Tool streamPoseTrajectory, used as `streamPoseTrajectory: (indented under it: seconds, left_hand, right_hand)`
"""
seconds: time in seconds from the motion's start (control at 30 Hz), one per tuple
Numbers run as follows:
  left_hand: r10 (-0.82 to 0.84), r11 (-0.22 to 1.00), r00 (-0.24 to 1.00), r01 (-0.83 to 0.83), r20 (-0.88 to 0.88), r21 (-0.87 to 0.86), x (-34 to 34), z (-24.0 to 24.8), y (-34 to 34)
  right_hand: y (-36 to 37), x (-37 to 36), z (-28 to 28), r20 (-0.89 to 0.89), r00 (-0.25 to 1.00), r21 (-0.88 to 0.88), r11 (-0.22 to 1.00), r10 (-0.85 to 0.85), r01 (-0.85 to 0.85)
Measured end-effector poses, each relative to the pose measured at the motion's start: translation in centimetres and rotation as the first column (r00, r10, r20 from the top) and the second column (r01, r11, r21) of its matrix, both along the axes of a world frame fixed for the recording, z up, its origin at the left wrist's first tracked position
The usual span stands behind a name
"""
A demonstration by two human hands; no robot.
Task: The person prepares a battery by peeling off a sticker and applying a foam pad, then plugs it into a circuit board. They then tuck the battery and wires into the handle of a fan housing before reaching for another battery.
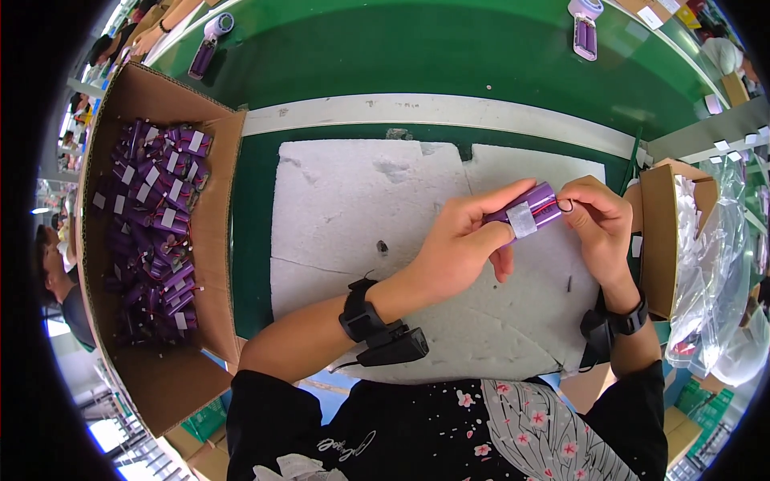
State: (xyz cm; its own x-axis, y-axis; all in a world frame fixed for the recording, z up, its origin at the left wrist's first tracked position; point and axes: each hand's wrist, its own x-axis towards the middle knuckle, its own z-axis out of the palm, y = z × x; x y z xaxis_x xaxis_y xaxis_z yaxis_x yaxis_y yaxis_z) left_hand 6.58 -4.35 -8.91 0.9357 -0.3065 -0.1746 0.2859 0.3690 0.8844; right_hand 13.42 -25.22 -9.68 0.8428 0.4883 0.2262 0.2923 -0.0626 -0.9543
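A purple battery pack [546, 196] with a pale tape patch and thin red and black wires is held over the right part of a white foam board [337, 192]. My left hand [453, 244] grips it, thumb across the near side by the tape and fingers along the far side. At its right end, my right hand [600, 224] pinches the wires between thumb and forefinger. Both wrists wear black straps with small devices attached. The wire tips are mostly hidden by the right fingers.
A deep cardboard box [220, 240] of similar purple packs [152, 192] stands at the left. At the right are a smaller carton [659, 240] and clear plastic bags [710, 289]. Beyond a white rail [337, 111], devices with purple cells [585, 36] lie on a green surface. People sit at left.
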Motion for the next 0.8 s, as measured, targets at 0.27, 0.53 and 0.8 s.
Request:
streamPoseTrajectory:
  seconds: [0.27, 0.53, 0.8]
  left_hand:
    - [-0.004, 1.0, 1.0, 0.003, -0.025, -0.03, 0.05, -0.17, 0.16]
    - [0.07, 0.99, 0.996, -0.076, -0.05, -0.121, -0.06, -0.36, -0.24]
    - [0.073, 0.989, 0.996, -0.078, -0.049, -0.126, -0.08, -0.36, -0.23]
  right_hand:
    - [0.31, -0.05, 0.12, -0.023, 1.0, -0.002, 1.0, -0.006, 0.006]
    - [-0.06, 0.03, 0.02, -0.13, 0.989, -0.013, 0.998, -0.069, 0.068]
    - [-0.01, -0.16, -0.01, -0.186, 0.978, -0.01, 0.996, -0.092, 0.091]
